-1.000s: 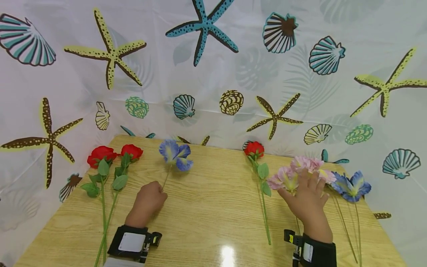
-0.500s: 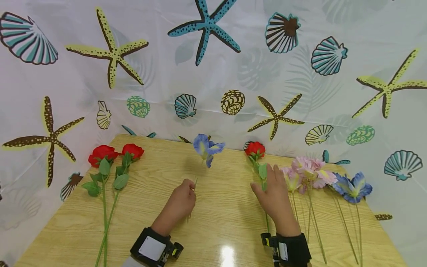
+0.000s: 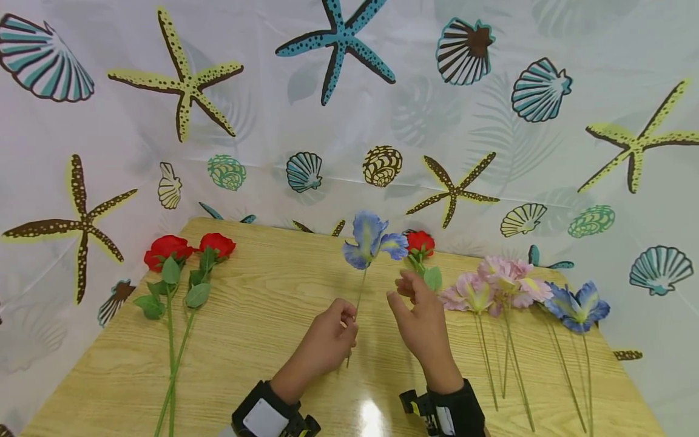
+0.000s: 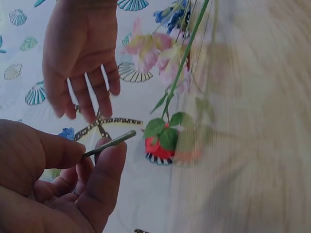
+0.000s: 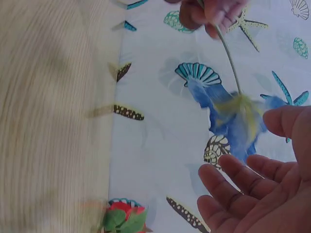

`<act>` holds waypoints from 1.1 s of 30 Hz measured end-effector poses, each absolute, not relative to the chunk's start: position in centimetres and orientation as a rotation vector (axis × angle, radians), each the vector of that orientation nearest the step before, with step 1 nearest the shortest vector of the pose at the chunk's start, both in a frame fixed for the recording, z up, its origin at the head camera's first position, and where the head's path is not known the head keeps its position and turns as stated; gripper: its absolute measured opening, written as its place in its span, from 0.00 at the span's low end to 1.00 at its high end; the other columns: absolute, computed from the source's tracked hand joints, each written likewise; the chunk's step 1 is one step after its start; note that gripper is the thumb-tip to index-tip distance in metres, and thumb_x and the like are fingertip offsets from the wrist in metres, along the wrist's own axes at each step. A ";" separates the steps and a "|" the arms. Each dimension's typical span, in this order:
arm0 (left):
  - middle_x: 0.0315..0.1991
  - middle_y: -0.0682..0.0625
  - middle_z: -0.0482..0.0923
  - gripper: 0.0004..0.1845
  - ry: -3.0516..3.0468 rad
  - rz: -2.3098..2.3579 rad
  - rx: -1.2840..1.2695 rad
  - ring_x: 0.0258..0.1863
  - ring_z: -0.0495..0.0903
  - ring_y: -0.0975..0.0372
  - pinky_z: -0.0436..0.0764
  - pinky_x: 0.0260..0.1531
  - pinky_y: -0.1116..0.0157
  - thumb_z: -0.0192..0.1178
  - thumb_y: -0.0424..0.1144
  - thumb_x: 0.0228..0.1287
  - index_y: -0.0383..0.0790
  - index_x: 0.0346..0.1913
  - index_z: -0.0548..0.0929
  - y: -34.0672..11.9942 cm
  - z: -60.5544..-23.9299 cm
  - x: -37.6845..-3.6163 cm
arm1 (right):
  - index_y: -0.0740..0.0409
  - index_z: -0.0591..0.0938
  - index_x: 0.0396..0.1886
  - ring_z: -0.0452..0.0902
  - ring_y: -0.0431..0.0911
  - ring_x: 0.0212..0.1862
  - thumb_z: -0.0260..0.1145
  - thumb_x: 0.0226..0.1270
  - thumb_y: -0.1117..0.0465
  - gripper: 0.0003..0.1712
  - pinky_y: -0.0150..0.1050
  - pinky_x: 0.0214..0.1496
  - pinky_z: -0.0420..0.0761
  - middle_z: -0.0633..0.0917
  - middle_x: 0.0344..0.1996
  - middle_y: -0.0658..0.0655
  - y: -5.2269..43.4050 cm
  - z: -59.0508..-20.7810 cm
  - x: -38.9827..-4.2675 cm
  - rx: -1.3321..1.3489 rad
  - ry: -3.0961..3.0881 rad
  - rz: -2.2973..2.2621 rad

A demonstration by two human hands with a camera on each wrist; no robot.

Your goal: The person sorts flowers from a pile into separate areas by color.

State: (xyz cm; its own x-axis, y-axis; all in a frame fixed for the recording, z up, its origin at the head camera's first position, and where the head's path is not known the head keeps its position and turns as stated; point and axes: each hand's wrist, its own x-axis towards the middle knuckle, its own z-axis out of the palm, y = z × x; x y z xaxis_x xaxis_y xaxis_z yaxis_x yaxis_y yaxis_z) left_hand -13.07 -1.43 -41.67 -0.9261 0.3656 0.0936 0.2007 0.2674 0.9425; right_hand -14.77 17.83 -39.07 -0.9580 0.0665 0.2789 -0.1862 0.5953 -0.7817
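Observation:
My left hand [image 3: 327, 343] pinches the thin stem of a blue iris [image 3: 371, 240] and holds it upright above the wooden table [image 3: 273, 328]; the pinch on the stem [image 4: 109, 144] shows in the left wrist view. My right hand [image 3: 417, 315] hovers open just right of the stem, fingers loosely spread, touching nothing. Its fingers [image 5: 243, 179] show beneath the blue bloom [image 5: 233, 116] in the right wrist view. A red rose [image 3: 419, 244] lies on the table just behind my right hand.
Two red roses [image 3: 185, 249] with long leafy stems lie at the table's left. Pink flowers [image 3: 491, 282] and another blue iris [image 3: 576, 303] lie at the right, stems toward me. A sea-themed curtain [image 3: 349, 109] hangs behind the table.
My left hand lifted the blue iris from the left-centre of the table and carried it rightward, upright. My right hand left the pink flowers and moved left, now open beside the stem.

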 end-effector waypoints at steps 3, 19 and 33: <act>0.39 0.47 0.75 0.07 2.389 1.765 0.564 0.30 0.80 0.59 0.76 0.24 0.66 0.52 0.31 0.76 0.33 0.51 0.73 -0.7 -41.5 -12.6 | 0.56 0.77 0.64 0.80 0.51 0.53 0.66 0.71 0.58 0.23 0.57 0.53 0.77 0.84 0.50 0.55 17.2 -39.1 -14.6 0.123 -2.500 1.353; 0.34 0.53 0.77 0.03 2.560 1.718 0.668 0.27 0.76 0.67 0.77 0.26 0.68 0.58 0.30 0.71 0.37 0.44 0.77 0.8 -42.1 -13.1 | 0.57 0.79 0.58 0.81 0.45 0.39 0.65 0.70 0.66 0.17 0.45 0.45 0.80 0.84 0.36 0.51 15.6 -38.9 -14.4 0.163 -2.423 1.441; 0.35 0.52 0.77 0.08 2.537 1.724 0.651 0.33 0.80 0.63 0.79 0.31 0.68 0.64 0.30 0.66 0.36 0.46 0.80 0.7 -42.4 -13.3 | 0.61 0.70 0.62 0.81 0.50 0.39 0.55 0.76 0.67 0.18 0.36 0.37 0.83 0.75 0.44 0.61 16.3 -38.5 -14.9 0.024 -2.284 1.808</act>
